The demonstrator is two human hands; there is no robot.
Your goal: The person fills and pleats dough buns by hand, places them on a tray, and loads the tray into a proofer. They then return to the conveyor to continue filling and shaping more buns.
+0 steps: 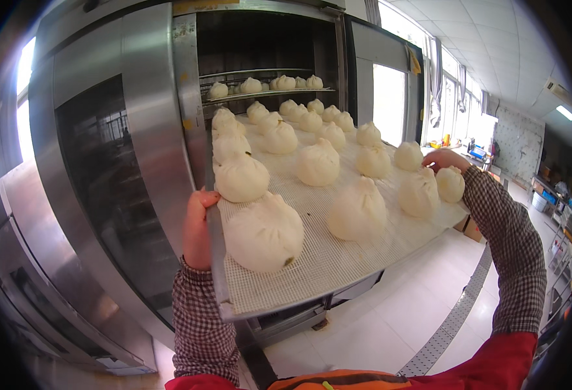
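A wide metal tray lined with a white mesh mat spans the middle of the view, with its far end at the mouth of a steel cabinet. Several pale, pleated steamed buns sit on it in loose rows. My left hand grips the tray's left edge, the thumb over the rim beside a bun. At the right edge my right hand holds the tray, partly hidden behind a bun. The fingers beneath the tray are out of sight.
Inside the cabinet, another tray of buns rests on a rack. The cabinet's door stands swung out on the right. Steel cabinets with dark glass line the left. A metal drain grate crosses the tiled floor.
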